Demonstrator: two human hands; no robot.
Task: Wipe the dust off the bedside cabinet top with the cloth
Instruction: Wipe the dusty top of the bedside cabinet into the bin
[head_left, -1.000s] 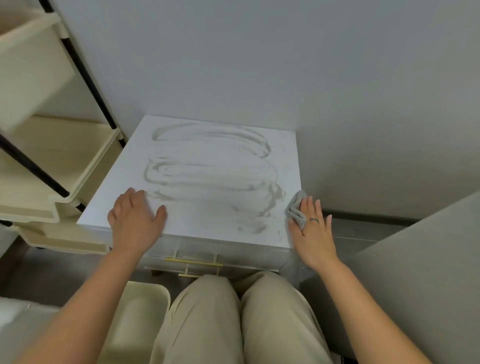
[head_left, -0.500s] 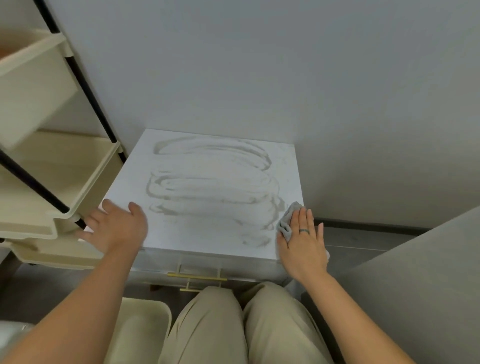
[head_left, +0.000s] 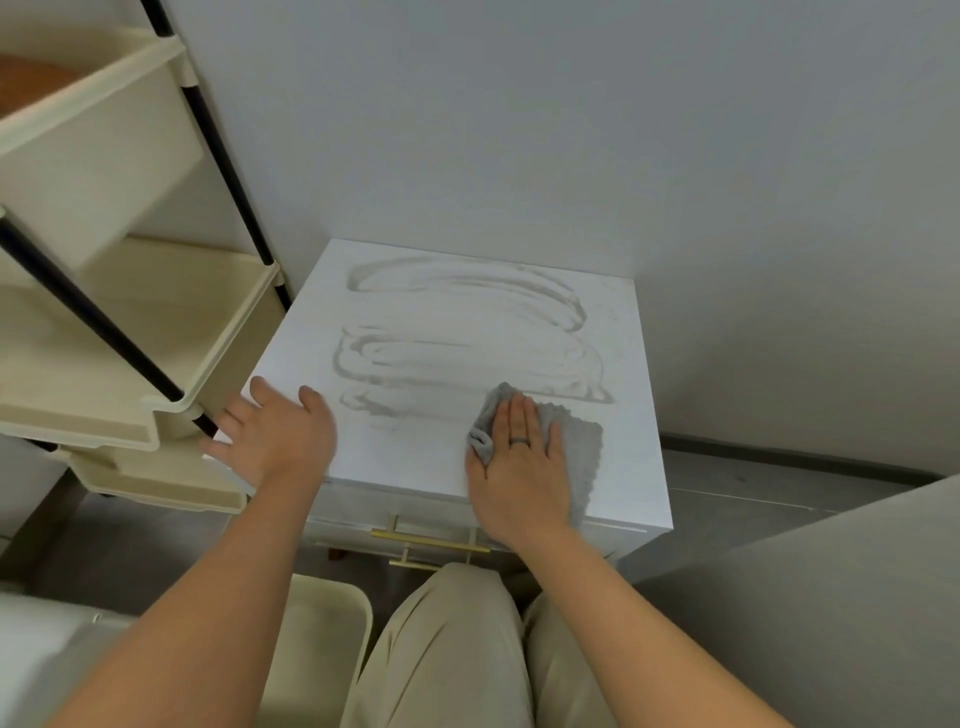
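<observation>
The right hand (head_left: 519, 467) is pressed flat, fingers together, on the grey cloth (head_left: 576, 447) at the lower centre of the cabinet top (head_left: 634, 467). The left hand (head_left: 280, 441), spread open, rests at its left edge. Dust streaks (head_left: 457, 332) above could be smeared, perhaps pushed off the edge.

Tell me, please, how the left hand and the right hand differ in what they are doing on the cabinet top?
The right hand presses flat on the grey cloth near the front edge of the cabinet top; the left hand has no cloth under it. The right hand wears a ring; the left shows none. The left sits at the front left corner, fingers spread past the edge. Both are open, palm down.
</observation>
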